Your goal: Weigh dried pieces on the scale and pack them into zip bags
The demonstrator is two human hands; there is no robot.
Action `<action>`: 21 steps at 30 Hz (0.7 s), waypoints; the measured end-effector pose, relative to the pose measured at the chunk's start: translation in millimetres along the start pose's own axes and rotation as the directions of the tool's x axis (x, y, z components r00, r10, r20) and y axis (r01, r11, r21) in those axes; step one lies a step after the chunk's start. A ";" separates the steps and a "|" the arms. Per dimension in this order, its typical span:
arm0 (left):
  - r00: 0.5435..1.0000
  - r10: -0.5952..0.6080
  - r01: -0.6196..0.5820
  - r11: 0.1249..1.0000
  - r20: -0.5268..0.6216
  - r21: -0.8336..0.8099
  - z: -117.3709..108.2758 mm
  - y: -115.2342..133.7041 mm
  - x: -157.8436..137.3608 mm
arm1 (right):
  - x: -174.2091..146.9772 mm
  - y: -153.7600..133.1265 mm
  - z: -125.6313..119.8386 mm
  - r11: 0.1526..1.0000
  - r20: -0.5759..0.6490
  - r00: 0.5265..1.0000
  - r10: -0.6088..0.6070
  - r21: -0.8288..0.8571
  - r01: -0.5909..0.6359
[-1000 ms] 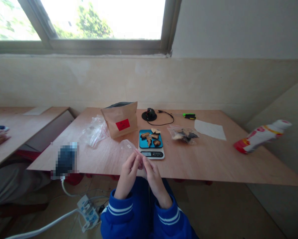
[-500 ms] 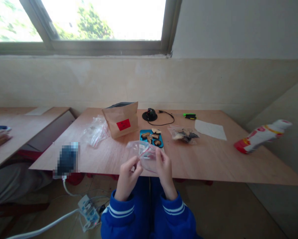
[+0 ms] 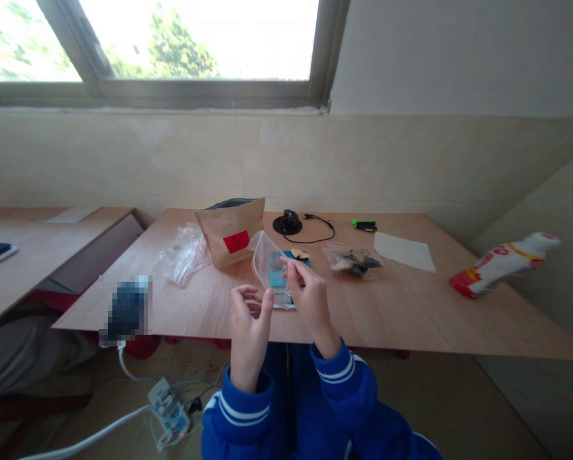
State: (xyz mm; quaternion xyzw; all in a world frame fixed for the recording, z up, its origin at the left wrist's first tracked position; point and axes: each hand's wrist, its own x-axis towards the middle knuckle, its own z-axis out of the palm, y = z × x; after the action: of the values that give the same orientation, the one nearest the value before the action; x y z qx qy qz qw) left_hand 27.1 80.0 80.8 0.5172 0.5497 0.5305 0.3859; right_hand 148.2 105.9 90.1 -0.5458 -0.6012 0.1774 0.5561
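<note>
My right hand (image 3: 310,297) pinches the edge of a clear zip-lock bag (image 3: 262,259), which stands up over the table. Just below and left of it, my left hand (image 3: 248,326) is off the bag, its fingers loosely curled and the thumb apart, with nothing in it. Behind the bag lies a blue tray-like plate (image 3: 277,276), seen partly through the plastic, with a pale dried slice (image 3: 299,254) at its top edge. The bag and my right hand hide most of what lies on the plate.
A brown paper pouch with a red label (image 3: 231,236) stands behind, beside loose plastic bags (image 3: 185,255). To the right are a filled clear bag (image 3: 356,260), white paper (image 3: 404,251), screwdrivers (image 3: 364,225), a black round-based device (image 3: 287,222) with a cable and a tilted bottle (image 3: 501,265).
My left hand has let go of the bag and dropped a little. My right hand has raised the bag and turned it upright, in front of the plate.
</note>
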 end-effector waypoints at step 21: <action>0.976 0.154 -0.091 0.929 -0.152 0.360 -19.2 -15.0 34.1 | 62.8 90.5 10.2 0.620 0.590 0.806 0.050 -0.651 0.438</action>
State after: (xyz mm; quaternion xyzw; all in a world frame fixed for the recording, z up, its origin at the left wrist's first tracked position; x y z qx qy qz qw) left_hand 0.3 111.3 73.0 0.5619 0.6340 0.4911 0.2030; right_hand 194.4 194.4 42.4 -0.5793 -0.8101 -0.0069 0.0901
